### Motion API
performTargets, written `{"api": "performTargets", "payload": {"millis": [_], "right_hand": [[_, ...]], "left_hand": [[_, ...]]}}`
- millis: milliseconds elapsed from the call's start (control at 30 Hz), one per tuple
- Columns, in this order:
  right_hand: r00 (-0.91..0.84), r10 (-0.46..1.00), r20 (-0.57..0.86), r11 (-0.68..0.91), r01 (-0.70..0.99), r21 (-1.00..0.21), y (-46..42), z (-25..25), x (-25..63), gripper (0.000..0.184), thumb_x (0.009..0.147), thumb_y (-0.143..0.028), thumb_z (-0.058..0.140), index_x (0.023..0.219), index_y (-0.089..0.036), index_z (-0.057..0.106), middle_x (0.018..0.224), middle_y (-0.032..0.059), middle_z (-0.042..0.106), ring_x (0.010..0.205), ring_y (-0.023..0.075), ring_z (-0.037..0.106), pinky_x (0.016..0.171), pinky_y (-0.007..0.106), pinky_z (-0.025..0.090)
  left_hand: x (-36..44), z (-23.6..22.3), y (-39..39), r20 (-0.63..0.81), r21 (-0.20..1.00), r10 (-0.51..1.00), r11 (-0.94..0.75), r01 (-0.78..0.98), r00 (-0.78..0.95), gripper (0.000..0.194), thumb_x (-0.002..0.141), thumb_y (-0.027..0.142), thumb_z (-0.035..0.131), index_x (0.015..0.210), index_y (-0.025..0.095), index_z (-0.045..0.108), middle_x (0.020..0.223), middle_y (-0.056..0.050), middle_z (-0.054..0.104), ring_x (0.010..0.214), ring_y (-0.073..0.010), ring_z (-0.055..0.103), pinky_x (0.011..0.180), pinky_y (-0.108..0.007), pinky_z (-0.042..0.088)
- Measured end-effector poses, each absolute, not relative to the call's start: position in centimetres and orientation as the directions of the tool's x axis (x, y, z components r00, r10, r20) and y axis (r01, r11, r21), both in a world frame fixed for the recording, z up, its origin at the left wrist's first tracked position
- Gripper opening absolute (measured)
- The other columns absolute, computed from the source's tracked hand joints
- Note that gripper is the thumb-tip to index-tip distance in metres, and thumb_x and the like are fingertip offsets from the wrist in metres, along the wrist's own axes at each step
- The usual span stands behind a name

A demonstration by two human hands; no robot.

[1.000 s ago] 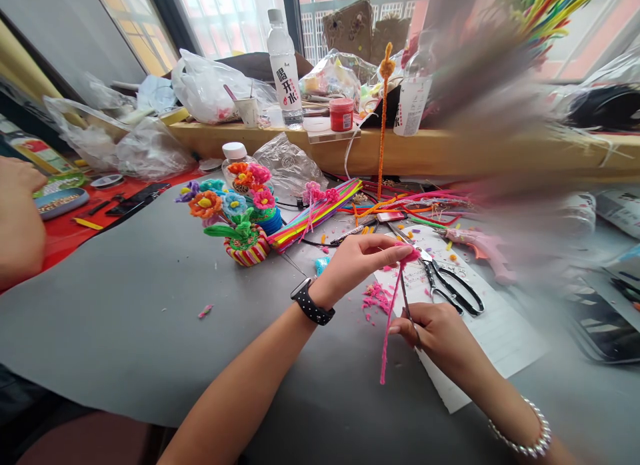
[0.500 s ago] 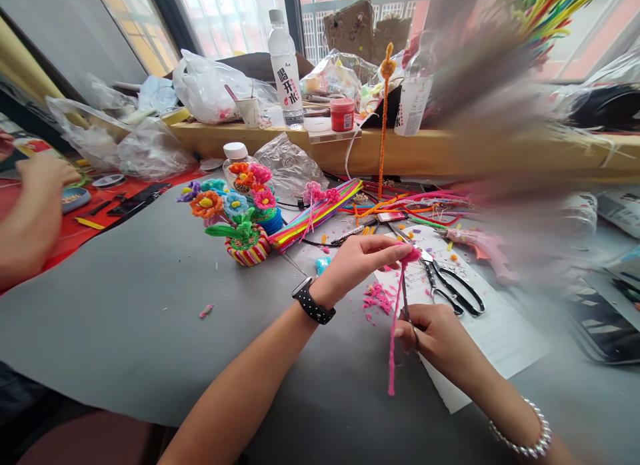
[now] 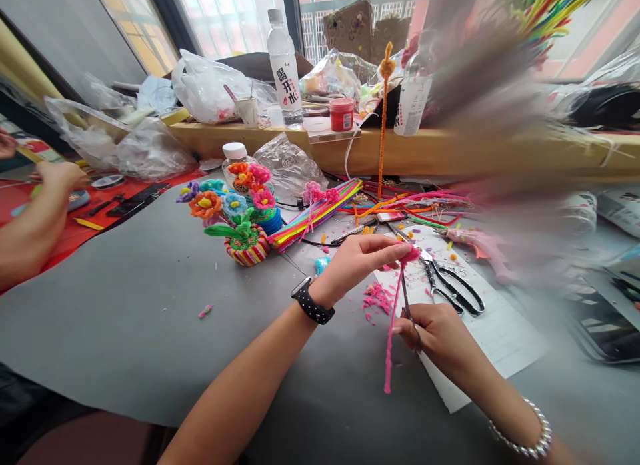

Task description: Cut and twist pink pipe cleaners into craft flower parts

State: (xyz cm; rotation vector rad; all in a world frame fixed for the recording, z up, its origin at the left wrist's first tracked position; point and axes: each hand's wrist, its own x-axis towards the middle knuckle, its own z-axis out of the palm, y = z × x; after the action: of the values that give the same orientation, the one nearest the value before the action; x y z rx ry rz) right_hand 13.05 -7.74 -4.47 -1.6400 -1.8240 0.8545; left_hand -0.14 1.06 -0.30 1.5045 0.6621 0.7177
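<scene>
My left hand (image 3: 373,255) pinches a pink pipe-cleaner flower (image 3: 411,253), its fuzzy stem (image 3: 389,348) hanging down toward the table. In my right hand (image 3: 440,328) is a small pair of scissors (image 3: 407,305), the blades pointing up beside the stem just under the flower. Whether the blades touch the flower I cannot tell. Pink fuzz clippings (image 3: 379,298) lie on the table behind the stem. Larger black-handled scissors (image 3: 456,285) rest on a white paper sheet (image 3: 493,338) beyond my right hand.
Pipe-cleaner flowers (image 3: 235,202) stand in a striped pot (image 3: 249,246) at centre left. Behind my hands lies a bundle of coloured pipe cleaners (image 3: 317,215). A water bottle (image 3: 286,72) stands on the wooden ledge (image 3: 320,153). Another person's hand (image 3: 60,176) is at far left; the right side is blurred.
The lower end of the pink stem has swung slightly left. My hands have barely moved. At far left, the other person's hands have shifted a little.
</scene>
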Motion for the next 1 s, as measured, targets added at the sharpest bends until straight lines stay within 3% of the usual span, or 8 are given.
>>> {"api": "performTargets", "payload": {"millis": [233, 667, 867, 1000], "right_hand": [[-0.109, 0.994, -0.017, 0.059, 0.659, -0.75, -7.76, -4.63, 13.14, 0.06, 0.072, -0.066, 0.034, 0.035, -0.019, 0.038, 0.035, -0.0004, 0.045, 0.037, 0.0106, 0.04, 0.041, 0.023, 0.031], [-0.154, 0.985, -0.073, 0.043, 0.638, -0.769, -7.98, -4.73, 13.23, 0.064, 0.07, -0.07, 0.031, 0.042, -0.017, 0.051, 0.039, 0.0015, 0.05, 0.04, 0.0117, 0.043, 0.042, 0.022, 0.031], [-0.138, 0.989, -0.057, 0.05, 0.664, -0.746, -7.96, -4.63, 13.24, 0.067, 0.069, -0.073, 0.023, 0.04, -0.017, 0.046, 0.037, 0.0002, 0.045, 0.039, 0.0111, 0.039, 0.041, 0.023, 0.029], [-0.128, 0.99, -0.051, 0.049, 0.672, -0.739, -7.91, -4.81, 13.28, 0.064, 0.07, -0.071, 0.029, 0.038, -0.018, 0.045, 0.037, -0.0003, 0.045, 0.039, 0.0109, 0.039, 0.042, 0.022, 0.03]], "left_hand": [[-0.09, -0.34, 1.06, 0.044, 0.999, 0.769, -0.047, -0.012, 0.638, 0.026, 0.072, 0.038, 0.054, 0.082, 0.017, 0.065, 0.082, -0.004, 0.066, 0.073, -0.0106, 0.056, 0.061, -0.019, 0.04], [-0.13, -0.31, 1.03, 0.064, 0.997, 0.775, -0.07, -0.015, 0.628, 0.027, 0.071, 0.039, 0.055, 0.081, 0.016, 0.066, 0.081, -0.004, 0.065, 0.074, -0.0111, 0.056, 0.062, -0.02, 0.041], [-0.15, -0.25, 1.01, 0.056, 0.998, 0.782, -0.069, -0.004, 0.621, 0.027, 0.071, 0.039, 0.055, 0.08, 0.016, 0.066, 0.08, -0.004, 0.065, 0.073, -0.011, 0.056, 0.061, -0.019, 0.041], [-0.12, -0.26, 1.0, 0.057, 0.998, 0.781, -0.068, -0.006, 0.622, 0.027, 0.071, 0.039, 0.055, 0.08, 0.017, 0.066, 0.08, -0.003, 0.065, 0.073, -0.0103, 0.055, 0.061, -0.019, 0.041]]}}
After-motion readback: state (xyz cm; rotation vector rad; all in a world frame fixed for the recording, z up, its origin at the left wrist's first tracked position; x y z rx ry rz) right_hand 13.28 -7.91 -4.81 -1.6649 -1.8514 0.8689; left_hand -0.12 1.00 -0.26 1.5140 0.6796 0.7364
